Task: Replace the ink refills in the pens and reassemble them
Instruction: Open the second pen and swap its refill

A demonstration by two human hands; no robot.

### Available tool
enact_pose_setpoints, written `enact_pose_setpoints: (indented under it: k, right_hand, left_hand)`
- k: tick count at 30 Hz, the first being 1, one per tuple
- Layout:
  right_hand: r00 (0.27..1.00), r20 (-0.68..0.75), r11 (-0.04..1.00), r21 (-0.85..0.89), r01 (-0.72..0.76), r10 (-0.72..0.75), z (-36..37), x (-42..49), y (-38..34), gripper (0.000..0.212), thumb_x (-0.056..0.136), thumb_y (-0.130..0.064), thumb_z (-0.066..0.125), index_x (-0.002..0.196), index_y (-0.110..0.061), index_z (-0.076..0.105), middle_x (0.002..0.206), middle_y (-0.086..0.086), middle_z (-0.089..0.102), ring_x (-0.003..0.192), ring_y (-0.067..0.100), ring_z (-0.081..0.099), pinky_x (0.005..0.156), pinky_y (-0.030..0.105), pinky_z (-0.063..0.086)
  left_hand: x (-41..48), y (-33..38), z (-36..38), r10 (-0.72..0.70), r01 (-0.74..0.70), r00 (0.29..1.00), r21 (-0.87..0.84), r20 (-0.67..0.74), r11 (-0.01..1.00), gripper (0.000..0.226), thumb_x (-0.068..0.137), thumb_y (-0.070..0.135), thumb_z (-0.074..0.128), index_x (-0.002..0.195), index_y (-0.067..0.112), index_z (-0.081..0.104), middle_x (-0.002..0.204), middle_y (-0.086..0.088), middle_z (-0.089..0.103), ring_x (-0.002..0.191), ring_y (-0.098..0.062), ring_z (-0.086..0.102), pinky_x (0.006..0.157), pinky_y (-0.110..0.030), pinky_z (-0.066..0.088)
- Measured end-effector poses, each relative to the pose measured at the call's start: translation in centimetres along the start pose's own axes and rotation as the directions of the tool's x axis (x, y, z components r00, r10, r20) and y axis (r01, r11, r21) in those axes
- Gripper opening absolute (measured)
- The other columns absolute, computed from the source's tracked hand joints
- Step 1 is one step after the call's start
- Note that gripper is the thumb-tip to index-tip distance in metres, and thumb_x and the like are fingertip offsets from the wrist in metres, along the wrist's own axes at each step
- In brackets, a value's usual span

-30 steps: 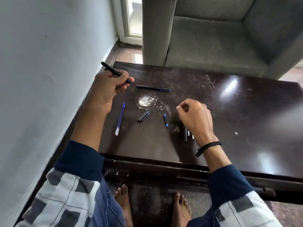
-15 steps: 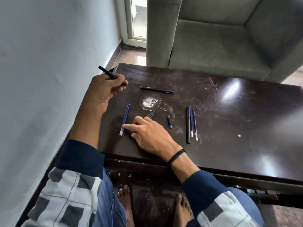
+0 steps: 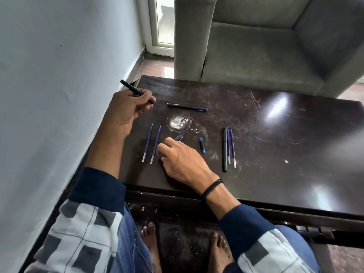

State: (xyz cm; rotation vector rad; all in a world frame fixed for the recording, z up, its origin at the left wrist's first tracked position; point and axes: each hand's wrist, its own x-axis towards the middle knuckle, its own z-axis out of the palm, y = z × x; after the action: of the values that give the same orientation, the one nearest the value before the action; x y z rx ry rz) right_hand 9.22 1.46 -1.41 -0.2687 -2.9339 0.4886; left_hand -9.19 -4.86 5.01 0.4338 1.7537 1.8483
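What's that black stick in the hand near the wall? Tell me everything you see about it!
It is a thin, straight pen barrel, matte black, plastic-looking. The left hand holds it, fingers and thumb curled round its lower half. It tilts: the upper end points toward the wall, the short lower end pokes out past the fingers above the table. Nothing else seems to touch it.
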Motion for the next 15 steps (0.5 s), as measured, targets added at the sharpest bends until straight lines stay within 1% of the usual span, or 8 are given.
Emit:
enact_pose_setpoints:
  k: [2,5,6,8,10,12,14,15]
  right_hand:
    - [1.0,-0.029,1.0,-0.006,-0.003,0.003,0.06,0.02,0.13,0.019,0.095,-0.013,0.054,0.113,-0.018,0.058,0.109,0.003,0.055,0.093,0.03,0.06,0.061,0.039,0.045]
    - [0.998,-0.049,0.999,-0.027,0.025,-0.026,0.49,-0.11,0.07,0.034,0.092,-0.009,0.058,0.122,-0.023,0.063,0.108,0.003,0.055,0.088,0.029,0.06,0.059,0.039,0.049]
    - [0.998,-0.051,0.999,-0.032,0.03,-0.032,0.64,-0.1,0.1,0.036,0.091,-0.008,0.059,0.122,-0.025,0.065,0.107,0.003,0.055,0.085,0.029,0.059,0.058,0.039,0.049]
    - [0.999,-0.035,0.999,-0.04,0.029,-0.03,0.74,-0.04,0.26,0.031,0.091,-0.008,0.061,0.115,-0.025,0.07,0.107,0.003,0.055,0.082,0.028,0.057,0.058,0.039,0.048]
    - [0.999,-0.028,0.999,-0.048,0.025,-0.026,0.52,0.06,0.41,0.023,0.091,-0.007,0.063,0.106,-0.024,0.071,0.107,0.004,0.054,0.08,0.027,0.055,0.056,0.038,0.046]
    - [0.999,-0.029,0.998,-0.055,0.029,-0.03,0.27,0.1,0.47,0.02,0.092,-0.006,0.063,0.099,-0.024,0.068,0.108,0.002,0.053,0.079,0.025,0.052,0.055,0.038,0.043]
    - [0.998,-0.028,0.997,-0.049,0.052,-0.053,0.3,-0.01,0.52,0.021,0.091,-0.005,0.061,0.096,-0.024,0.063,0.109,0.002,0.051,0.078,0.023,0.047,0.056,0.037,0.039]
    - [0.997,-0.033,0.997,-0.047,0.068,-0.07,0.39,-0.1,0.56,0.022,0.09,-0.004,0.061,0.095,-0.025,0.062,0.11,0.002,0.05,0.077,0.022,0.043,0.058,0.038,0.04]
  left_hand:
    - [0.0,-0.05,0.01,0.0,0.0,1.0,-0.003,-0.001,1.0,0.006,0.092,0.012,0.072,0.086,0.013,0.072,0.083,-0.005,0.076,0.076,-0.015,0.069,0.074,-0.019,0.056]
    - [-0.06,-0.07,0.08,0.005,-0.005,1.0,-0.004,-0.002,1.0,0.007,0.092,0.012,0.072,0.085,0.013,0.072,0.082,-0.005,0.075,0.077,-0.015,0.069,0.076,-0.02,0.057]
    - [-0.06,-0.07,0.11,0.005,-0.005,1.0,-0.007,-0.002,1.0,0.007,0.092,0.012,0.072,0.085,0.013,0.072,0.082,-0.005,0.075,0.076,-0.015,0.068,0.077,-0.02,0.057]
    - [-0.05,-0.06,0.12,0.005,-0.005,1.0,-0.011,0.0,1.0,0.006,0.092,0.012,0.072,0.086,0.012,0.071,0.081,-0.004,0.075,0.075,-0.015,0.068,0.076,-0.019,0.057]
    - [-0.02,-0.09,0.14,0.005,-0.005,1.0,-0.013,0.001,1.0,0.005,0.092,0.012,0.072,0.087,0.012,0.071,0.082,-0.005,0.075,0.075,-0.014,0.069,0.075,-0.019,0.057]
    - [0.01,-0.16,0.21,0.001,-0.001,1.0,-0.017,0.003,1.0,0.004,0.092,0.012,0.072,0.088,0.011,0.072,0.082,-0.005,0.075,0.075,-0.014,0.069,0.075,-0.019,0.057]
    - [-0.01,-0.23,0.36,-0.005,0.005,1.0,-0.017,0.01,1.0,0.003,0.092,0.013,0.072,0.089,0.012,0.071,0.083,-0.005,0.076,0.075,-0.013,0.07,0.074,-0.019,0.057]
    - [-0.04,-0.29,0.43,-0.007,0.007,1.0,-0.017,0.015,1.0,0.003,0.093,0.013,0.071,0.09,0.012,0.071,0.083,-0.005,0.076,0.074,-0.013,0.07,0.074,-0.019,0.056]
